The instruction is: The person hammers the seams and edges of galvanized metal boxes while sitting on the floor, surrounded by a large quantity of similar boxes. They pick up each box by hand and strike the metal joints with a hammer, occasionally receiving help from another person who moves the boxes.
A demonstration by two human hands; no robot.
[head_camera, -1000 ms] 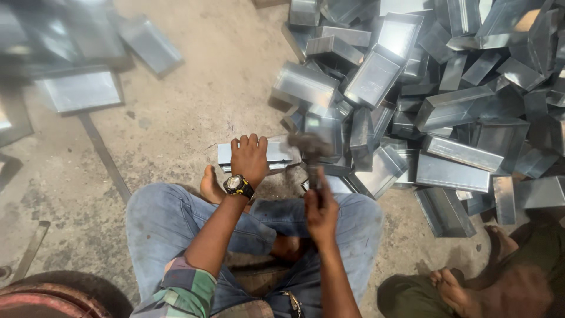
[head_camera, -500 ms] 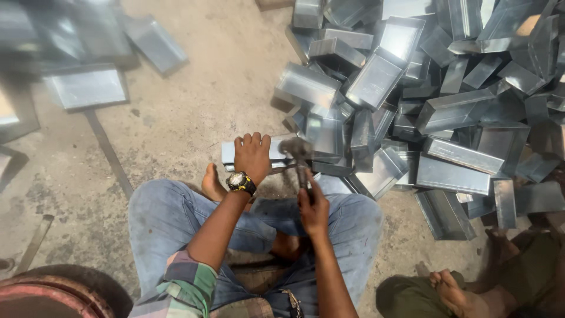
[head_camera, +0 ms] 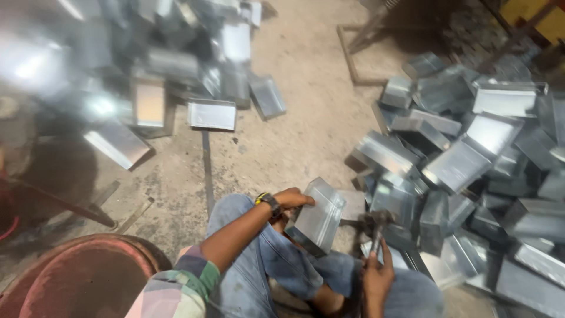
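Note:
I sit on the concrete floor in blue jeans. My left hand [head_camera: 292,199], with a watch on the wrist, grips the edge of a folded sheet-metal tray [head_camera: 318,217] and holds it tilted up above my knee. My right hand [head_camera: 376,274] is closed around the handle of a hammer [head_camera: 376,224], whose head hangs low just right of the tray, over the flat metal piece [head_camera: 354,204] on the floor.
A large heap of shiny metal trays [head_camera: 471,165] fills the right side. Another blurred pile [head_camera: 165,65] lies at the upper left, with single trays [head_camera: 212,114] on the floor. A rusty round drum [head_camera: 76,277] stands at the lower left. Metal bars [head_camera: 207,171] lie on the concrete.
My left hand has lifted the metal tray off the floor and tilted it up. The hammer has dropped lower to the right. The camera has swung left and up.

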